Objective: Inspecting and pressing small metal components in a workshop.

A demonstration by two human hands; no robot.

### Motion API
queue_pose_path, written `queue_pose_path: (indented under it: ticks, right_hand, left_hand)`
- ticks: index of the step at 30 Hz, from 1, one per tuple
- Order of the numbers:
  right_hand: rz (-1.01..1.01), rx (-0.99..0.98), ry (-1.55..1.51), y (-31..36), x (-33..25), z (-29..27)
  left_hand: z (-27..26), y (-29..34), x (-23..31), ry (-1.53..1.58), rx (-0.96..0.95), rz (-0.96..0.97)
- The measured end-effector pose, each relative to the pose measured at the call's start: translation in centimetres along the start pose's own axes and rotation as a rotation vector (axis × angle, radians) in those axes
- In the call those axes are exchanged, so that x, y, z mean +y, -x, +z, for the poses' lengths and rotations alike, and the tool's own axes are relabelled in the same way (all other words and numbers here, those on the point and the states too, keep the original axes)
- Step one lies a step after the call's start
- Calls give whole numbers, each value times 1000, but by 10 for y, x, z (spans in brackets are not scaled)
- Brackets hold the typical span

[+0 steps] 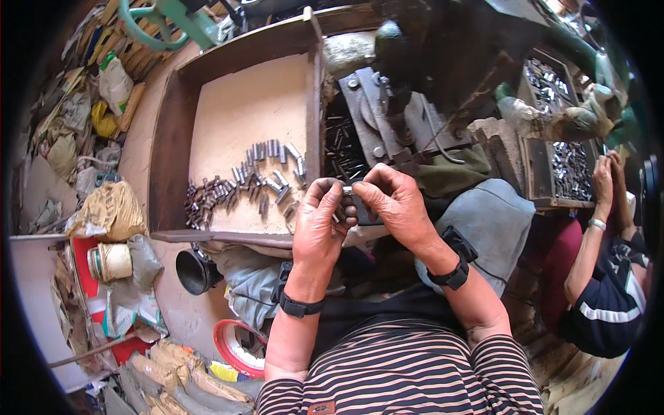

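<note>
My left hand (319,214) and my right hand (394,206) meet in front of me at the near right corner of a wooden tray (238,238). Between their fingertips they pinch a small shiny metal piece (348,189), mostly covered by the fingers. My left hand's fingers are curled, and I cannot tell whether more pieces lie in them. Loose short metal cylinders (278,181) lie on the tray's pale floor, thicker toward its near left corner. Just beyond my hands sits a greasy metal machine fixture (370,114) with bolts and a bent rod.
Dark metal pieces (340,142) fill the gap between tray and fixture. To the right, another person's hands (607,176) are by wooden boxes (536,202) of metal parts. A black bucket (197,271), a red-rimmed round container (235,346) and sacks (111,211) stand at left.
</note>
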State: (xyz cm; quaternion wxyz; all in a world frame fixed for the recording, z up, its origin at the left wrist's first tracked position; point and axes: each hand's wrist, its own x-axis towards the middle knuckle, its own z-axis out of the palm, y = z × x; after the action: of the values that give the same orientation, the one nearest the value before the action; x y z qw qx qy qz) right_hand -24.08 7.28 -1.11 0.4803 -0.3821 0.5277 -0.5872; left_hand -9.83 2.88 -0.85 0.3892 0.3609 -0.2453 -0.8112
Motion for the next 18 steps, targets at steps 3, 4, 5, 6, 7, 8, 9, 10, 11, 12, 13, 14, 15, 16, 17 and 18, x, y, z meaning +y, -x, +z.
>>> queue_pose_path:
  ticks: [3,4,5,6,7,8,9,10,11,12,13,14,15,16,17,18]
  right_hand:
    - [-112,79,253,0,-4,-20]
    - [-139,94,337,0,-8,-22]
    - [-105,74,393,0,-9,-29]
    - [-80,58,377,0,-13,-35]
    - [-50,34,333,1,-14,-41]
    - [-61,59,395,3,-17,-51]
    - [-70,77,458,4,-21,-62]
    - [-78,76,506,4,-22,-68]
    - [116,105,487,12,-40,-73]
    - [-164,240,490,24,-56,-86]
    - [-175,418,429,41,-73,-100]
    - [-474,592,704,53,-94,-122]
    - [-644,843,821,61,-98,-141]
    - [-757,901,522,59,-108,-151]
    - [-902,941,235,57,-118,-161]
    - [-900,932,186,48,-131,-159]
  left_hand:
    - [25,-1,-11,-160,82,31]
    - [20,-2,-14,-167,54,51]
    - [22,-5,-16,-185,42,32]
    - [22,-6,-19,-178,5,33]
    - [26,-7,-21,-191,-11,37]
    - [34,-10,-27,-199,-14,37]
    - [43,-14,-32,-202,-13,40]
    - [46,-15,-32,-212,10,52]
    - [44,-18,-29,-222,25,79]
    - [43,-25,-28,-229,38,103]
    - [44,-31,-26,-234,56,131]
    - [44,-36,-22,-246,69,163]
    - [45,-40,-19,-262,111,173]
    - [46,-45,-17,-260,120,183]
    - [47,-51,-17,-254,123,186]
    - [44,-56,-16,-274,142,183]
